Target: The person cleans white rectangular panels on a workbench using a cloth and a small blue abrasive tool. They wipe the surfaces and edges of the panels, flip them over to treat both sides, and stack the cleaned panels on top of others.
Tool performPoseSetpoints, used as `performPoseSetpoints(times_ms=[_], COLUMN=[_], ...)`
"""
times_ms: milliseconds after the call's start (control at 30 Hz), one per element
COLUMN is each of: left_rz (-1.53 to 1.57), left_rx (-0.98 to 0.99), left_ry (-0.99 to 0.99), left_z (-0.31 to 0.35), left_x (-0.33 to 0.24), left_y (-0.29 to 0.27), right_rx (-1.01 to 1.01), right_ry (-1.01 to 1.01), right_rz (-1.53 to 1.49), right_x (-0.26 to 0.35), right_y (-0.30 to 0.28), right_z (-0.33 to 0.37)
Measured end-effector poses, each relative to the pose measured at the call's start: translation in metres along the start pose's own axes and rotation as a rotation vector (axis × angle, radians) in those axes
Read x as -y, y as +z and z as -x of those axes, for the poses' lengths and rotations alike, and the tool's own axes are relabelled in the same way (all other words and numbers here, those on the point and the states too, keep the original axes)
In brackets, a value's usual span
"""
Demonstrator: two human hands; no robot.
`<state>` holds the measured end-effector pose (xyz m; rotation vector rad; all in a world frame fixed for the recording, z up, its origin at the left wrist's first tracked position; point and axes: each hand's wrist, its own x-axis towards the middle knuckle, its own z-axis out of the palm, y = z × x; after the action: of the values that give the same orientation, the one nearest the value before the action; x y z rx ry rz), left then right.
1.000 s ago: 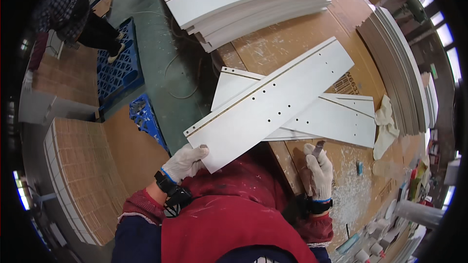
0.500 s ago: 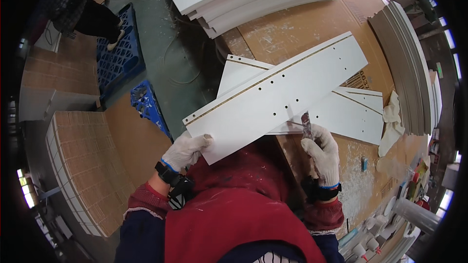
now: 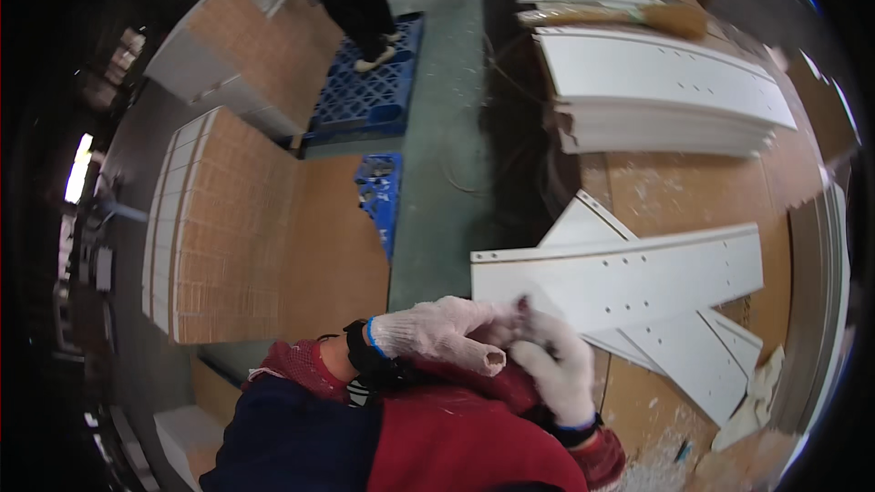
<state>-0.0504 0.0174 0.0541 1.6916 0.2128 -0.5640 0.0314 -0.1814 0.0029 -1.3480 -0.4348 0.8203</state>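
Open cardboard (image 3: 684,184) leaves passage between crossed panels (image 3: 656,281) and the blocking panel stack (image 3: 661,123).

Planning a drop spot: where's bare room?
Brown cardboard between the white board stack and crossed panels looks bare, bar flecks; so, mostly, does green floor right of the blue pallet. Crowded: the panels' lower right, beside the pale cloth.

The head view comes from the left of 2 fisheye cameras worn side by side, facing steeply down over the person's red clothing (image 3: 474,446) and gloved fingers (image 3: 476,357), both close below the lens; the counter (image 3: 693,182) spreads right, the green floor (image 3: 439,118) recedes upward, and edges bend rimward.
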Motion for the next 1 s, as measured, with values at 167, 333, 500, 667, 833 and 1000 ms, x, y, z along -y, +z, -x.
performPoseSetpoints(times_ms=[167,333,500,667,833,1000], left_rz=[0.423,0.741,0.596,0.435,0.338,0.378], left_rx=[-0.225,-0.454,-0.979,-0.907,-0.831,-0.71], left_ry=[0.157,0.128,-0.016,-0.184,-0.3,-0.2], left_z=[-0.031,-0.036,-0.014,-0.014,-0.03,-0.043], left_x=[0.031,0.028,0.063,0.108,0.077,0.07], left_y=[0.031,0.035,0.0,-0.008,0.014,0.013], right_rx=[0.208,0.15,-0.913,-1.909,-1.861,-1.666], right_ry=[-0.152,-0.154,-0.129,-0.151,-0.215,-0.171], right_rz=[0.696,0.699,0.528,0.497,0.59,0.719], right_x=[-0.021,-0.006,-0.007,-0.009,-0.002,-0.035], right_y=[0.023,-0.019,-0.12,-0.225,-0.3,-0.425], right_z=[-0.023,0.022,0.119,0.234,0.261,0.312])
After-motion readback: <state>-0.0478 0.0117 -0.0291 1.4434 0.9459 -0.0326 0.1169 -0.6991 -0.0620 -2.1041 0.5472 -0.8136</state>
